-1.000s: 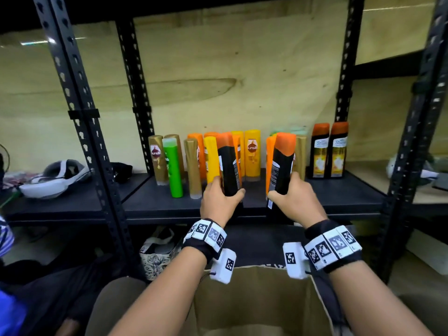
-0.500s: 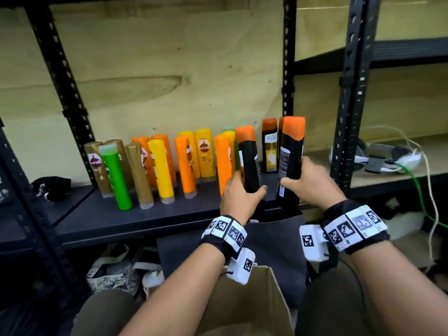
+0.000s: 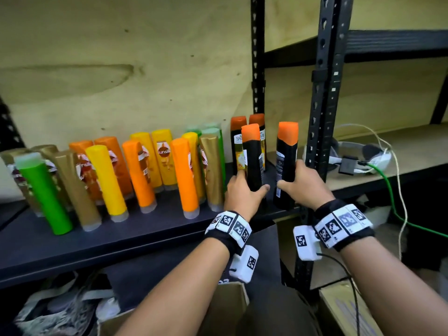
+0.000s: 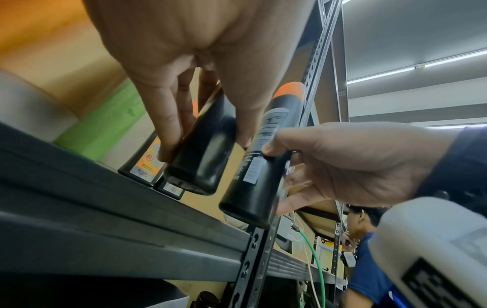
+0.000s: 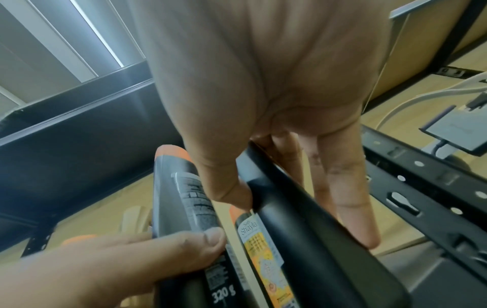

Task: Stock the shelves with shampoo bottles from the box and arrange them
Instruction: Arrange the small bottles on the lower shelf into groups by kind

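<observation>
While each hand grips one black bottle with an orange cap, both bottles stand upright over the right end of the dark shelf (image 3: 150, 236). The left hand (image 3: 242, 195) wraps fingers and thumb round the left bottle (image 3: 252, 156); the right hand (image 3: 306, 185) does the same with the right bottle (image 3: 286, 161). From the left wrist view the base of the right bottle hangs off the shelf's front edge, while the left bottle's base is just above the shelf. Two more black bottles (image 3: 238, 141) with orange caps and yellow labels stand right behind the left bottle, against the wooden back wall. To the left stand gold, green, yellow and orange bottles in loose rows, the nearest being a gold bottle (image 3: 211, 170) just beside the left hand. A black upright post (image 3: 322, 112) rises just right of the right hand, closing that side. Bare shelf shows along the front edge, in front of the rows. Beyond the post, on a wooden shelf, lie a white headset (image 3: 358, 154) and a green cable (image 3: 392, 204). Below the wrists sits an open cardboard box (image 3: 230, 301).
</observation>
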